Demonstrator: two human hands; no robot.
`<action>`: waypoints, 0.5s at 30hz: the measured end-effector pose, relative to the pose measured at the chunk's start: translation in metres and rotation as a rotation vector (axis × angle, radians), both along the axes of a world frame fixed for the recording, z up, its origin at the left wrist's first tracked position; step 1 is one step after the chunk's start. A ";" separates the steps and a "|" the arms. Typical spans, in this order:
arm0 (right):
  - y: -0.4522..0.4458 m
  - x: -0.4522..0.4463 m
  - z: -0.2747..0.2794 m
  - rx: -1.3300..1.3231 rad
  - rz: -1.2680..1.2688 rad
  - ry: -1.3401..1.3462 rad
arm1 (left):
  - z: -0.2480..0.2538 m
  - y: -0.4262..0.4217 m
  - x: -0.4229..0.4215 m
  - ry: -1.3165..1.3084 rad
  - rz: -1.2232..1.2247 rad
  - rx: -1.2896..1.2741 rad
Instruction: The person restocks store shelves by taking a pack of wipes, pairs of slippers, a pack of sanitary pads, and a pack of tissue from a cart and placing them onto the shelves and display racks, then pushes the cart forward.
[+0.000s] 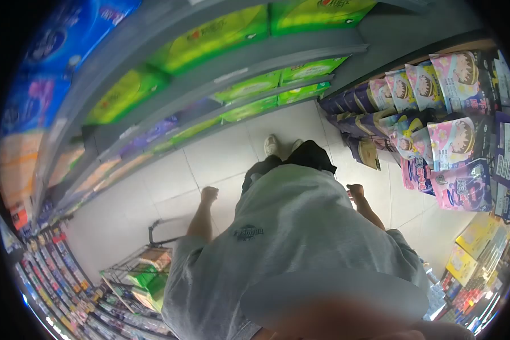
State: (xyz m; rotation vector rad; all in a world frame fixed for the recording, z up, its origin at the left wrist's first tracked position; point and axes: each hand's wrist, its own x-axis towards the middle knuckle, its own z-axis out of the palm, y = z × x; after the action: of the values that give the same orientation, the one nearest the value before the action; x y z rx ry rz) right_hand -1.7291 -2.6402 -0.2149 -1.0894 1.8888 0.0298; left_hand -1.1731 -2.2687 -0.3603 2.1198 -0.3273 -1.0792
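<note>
My left hand (209,194) hangs beside my body over the floor, its fingers curled and nothing visible in them. Near it, lower in the view, is the dark handle (163,241) of a wire cart (117,279) holding green packs (147,277). On the other side of my grey shirt (300,226), my right hand (355,191) is closed. A small red and white bit shows at its fingers, too small to identify. That hand is nearest to the bagged goods at the right, without touching them.
Shelves (226,85) with green packs (255,85) curve across the top and left. Blue packs (54,42) fill the upper left corner. Pink and purple bags (450,136) hang at the right. Pale floor tiles (221,153) lie around my shoes (271,145). Yellow boxes (462,263) stand at the lower right.
</note>
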 end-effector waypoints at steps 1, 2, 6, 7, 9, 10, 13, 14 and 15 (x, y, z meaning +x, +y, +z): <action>0.008 0.000 0.011 0.039 -0.046 0.025 | 0.020 -0.008 0.002 0.104 0.160 0.159; 0.005 -0.012 -0.004 0.037 -0.025 0.035 | 0.022 -0.014 0.005 0.116 0.141 0.187; -0.011 0.033 0.003 -0.030 0.156 0.004 | -0.013 -0.065 0.021 -0.542 -0.646 0.258; -0.017 0.055 0.007 -0.087 0.179 -0.041 | 0.013 -0.086 0.010 -0.695 -0.740 0.199; -0.050 0.082 -0.008 -0.203 0.332 -0.365 | 0.047 -0.124 -0.012 -0.539 -0.524 -0.037; -0.065 0.094 -0.006 -0.270 0.526 -0.588 | 0.068 -0.133 -0.031 -0.469 -0.433 -0.143; -0.060 0.165 0.026 -0.529 0.710 -0.410 | 0.136 -0.149 -0.092 -0.283 -0.198 -0.415; -0.028 0.186 0.049 -0.577 0.597 -0.601 | 0.149 -0.141 -0.109 -0.297 -0.205 -0.452; -0.007 0.198 0.062 -0.522 0.559 -0.614 | 0.150 -0.131 -0.127 -0.330 -0.195 -0.484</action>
State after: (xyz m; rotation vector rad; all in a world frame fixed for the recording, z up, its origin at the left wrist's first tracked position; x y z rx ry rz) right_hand -1.5310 -2.6471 -0.1531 -1.7173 1.0202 -0.4521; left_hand -1.2999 -2.4001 -0.2106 1.8397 -0.8747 -0.6585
